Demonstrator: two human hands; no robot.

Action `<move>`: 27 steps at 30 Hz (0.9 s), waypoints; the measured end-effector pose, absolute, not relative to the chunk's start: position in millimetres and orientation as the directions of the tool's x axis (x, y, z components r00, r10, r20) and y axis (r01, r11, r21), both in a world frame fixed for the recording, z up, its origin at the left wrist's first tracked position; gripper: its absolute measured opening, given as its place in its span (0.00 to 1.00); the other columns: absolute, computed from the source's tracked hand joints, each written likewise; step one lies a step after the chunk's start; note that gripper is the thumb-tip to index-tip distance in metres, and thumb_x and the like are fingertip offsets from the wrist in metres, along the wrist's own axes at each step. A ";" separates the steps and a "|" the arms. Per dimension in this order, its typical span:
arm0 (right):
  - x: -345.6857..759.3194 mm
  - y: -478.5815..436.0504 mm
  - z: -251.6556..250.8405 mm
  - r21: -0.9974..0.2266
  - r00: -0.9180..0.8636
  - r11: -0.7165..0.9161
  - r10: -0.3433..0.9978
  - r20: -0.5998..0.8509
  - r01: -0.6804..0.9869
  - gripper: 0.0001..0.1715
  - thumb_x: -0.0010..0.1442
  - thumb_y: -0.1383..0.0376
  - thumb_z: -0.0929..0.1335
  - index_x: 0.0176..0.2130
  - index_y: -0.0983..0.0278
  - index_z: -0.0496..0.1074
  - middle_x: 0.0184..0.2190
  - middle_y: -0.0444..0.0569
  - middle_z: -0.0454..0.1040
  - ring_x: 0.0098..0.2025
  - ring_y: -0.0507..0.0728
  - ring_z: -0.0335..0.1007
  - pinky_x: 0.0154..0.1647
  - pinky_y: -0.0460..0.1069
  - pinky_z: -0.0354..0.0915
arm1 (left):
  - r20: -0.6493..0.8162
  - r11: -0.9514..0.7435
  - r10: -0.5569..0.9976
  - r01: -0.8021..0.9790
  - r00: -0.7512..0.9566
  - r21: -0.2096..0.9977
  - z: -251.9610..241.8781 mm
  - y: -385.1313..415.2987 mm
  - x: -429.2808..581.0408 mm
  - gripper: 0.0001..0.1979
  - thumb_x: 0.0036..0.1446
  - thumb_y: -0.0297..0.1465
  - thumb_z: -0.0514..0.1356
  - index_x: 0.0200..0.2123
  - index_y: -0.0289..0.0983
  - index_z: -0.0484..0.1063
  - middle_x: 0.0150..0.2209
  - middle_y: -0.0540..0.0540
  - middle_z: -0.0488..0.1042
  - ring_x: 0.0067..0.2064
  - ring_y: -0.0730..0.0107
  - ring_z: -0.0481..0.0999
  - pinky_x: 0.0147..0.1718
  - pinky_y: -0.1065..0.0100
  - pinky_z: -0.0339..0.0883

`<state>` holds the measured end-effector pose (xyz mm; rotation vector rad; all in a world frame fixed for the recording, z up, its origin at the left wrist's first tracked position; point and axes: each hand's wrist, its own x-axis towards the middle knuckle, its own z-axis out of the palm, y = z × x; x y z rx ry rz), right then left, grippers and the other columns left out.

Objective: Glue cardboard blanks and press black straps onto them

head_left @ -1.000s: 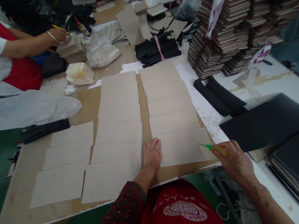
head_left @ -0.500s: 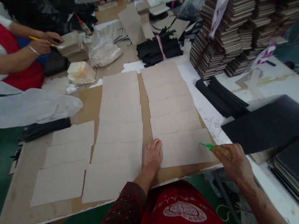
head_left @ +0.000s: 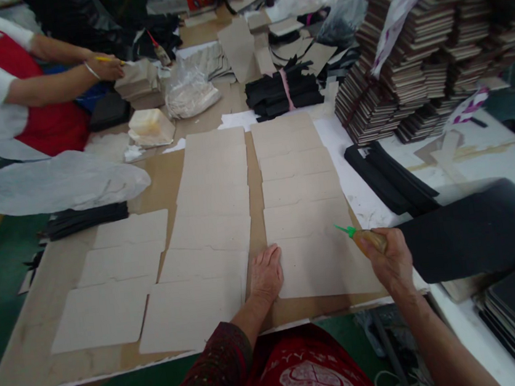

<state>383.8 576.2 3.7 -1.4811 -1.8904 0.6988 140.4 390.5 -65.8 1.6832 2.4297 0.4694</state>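
Note:
My left hand (head_left: 266,272) lies palm down, fingers together, touching the left edge of the nearest grey-beige board (head_left: 322,269) in the right-hand column. In my right hand (head_left: 392,258) is a yellowish-brown glue bottle (head_left: 369,242) with a thin green nozzle (head_left: 346,230). The nozzle points left above the seam between the nearest board and the one behind it. Whether its tip touches the board I cannot tell. A middle column of overlapping boards (head_left: 209,257) lies left of my hand, and a shorter column (head_left: 104,316) lies further left.
On the right stand black panels (head_left: 480,229), dark strips (head_left: 390,178) and tall stacks of boards (head_left: 392,72). A bundle of black strips (head_left: 283,88) lies beyond the columns. At the left, a co-worker's hand (head_left: 108,67) holds a yellow tool over small stacked boards (head_left: 138,82).
My right hand with the glue bottle has moved left and away from me, from the nearest board's middle to its far edge. My left hand stays by the board. The view has shifted slightly.

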 end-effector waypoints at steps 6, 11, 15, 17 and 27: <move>371.4 595.9 -3.4 -0.606 -0.323 0.356 0.931 0.168 0.712 0.28 0.58 0.41 0.66 0.42 0.61 0.70 0.40 0.50 0.68 0.39 0.59 0.66 0.38 0.54 0.63 | 0.034 0.330 0.932 0.884 -0.361 0.333 -65.8 391.0 140.3 0.25 0.57 0.21 0.56 0.58 0.39 0.68 0.60 0.44 0.70 0.56 0.56 0.68 0.55 0.53 0.64; 361.6 601.5 6.5 -0.478 -0.423 0.426 0.898 0.120 0.769 0.21 0.62 0.46 0.66 0.43 0.59 0.69 0.41 0.48 0.68 0.36 0.57 0.66 0.32 0.51 0.58 | 0.049 0.315 0.935 0.886 -0.351 0.339 -67.8 390.2 139.7 0.25 0.56 0.21 0.57 0.58 0.39 0.68 0.60 0.43 0.70 0.56 0.56 0.69 0.55 0.53 0.64; 352.9 607.0 23.2 -0.315 -0.522 0.526 0.846 0.104 0.790 0.15 0.64 0.52 0.65 0.41 0.59 0.68 0.40 0.49 0.68 0.36 0.57 0.65 0.29 0.50 0.54 | 0.065 0.307 0.935 0.887 -0.349 0.344 -68.5 389.8 139.2 0.25 0.57 0.21 0.57 0.57 0.39 0.68 0.60 0.43 0.70 0.57 0.56 0.68 0.56 0.54 0.64; 351.9 610.0 30.1 -0.253 -0.543 0.545 0.835 0.086 0.799 0.13 0.65 0.53 0.64 0.42 0.59 0.68 0.40 0.49 0.68 0.35 0.56 0.65 0.27 0.50 0.52 | 0.066 0.302 0.937 0.889 -0.344 0.345 -68.2 389.9 139.0 0.24 0.57 0.22 0.56 0.57 0.38 0.68 0.60 0.43 0.70 0.57 0.56 0.68 0.56 0.54 0.64; 365.6 611.1 22.9 -0.435 -0.473 0.436 0.881 0.026 0.788 0.20 0.61 0.45 0.66 0.42 0.57 0.69 0.41 0.46 0.70 0.34 0.56 0.67 0.29 0.50 0.56 | 0.055 0.307 0.937 0.886 -0.346 0.346 -66.5 390.5 139.8 0.24 0.58 0.22 0.56 0.58 0.39 0.68 0.60 0.44 0.69 0.56 0.56 0.68 0.55 0.53 0.63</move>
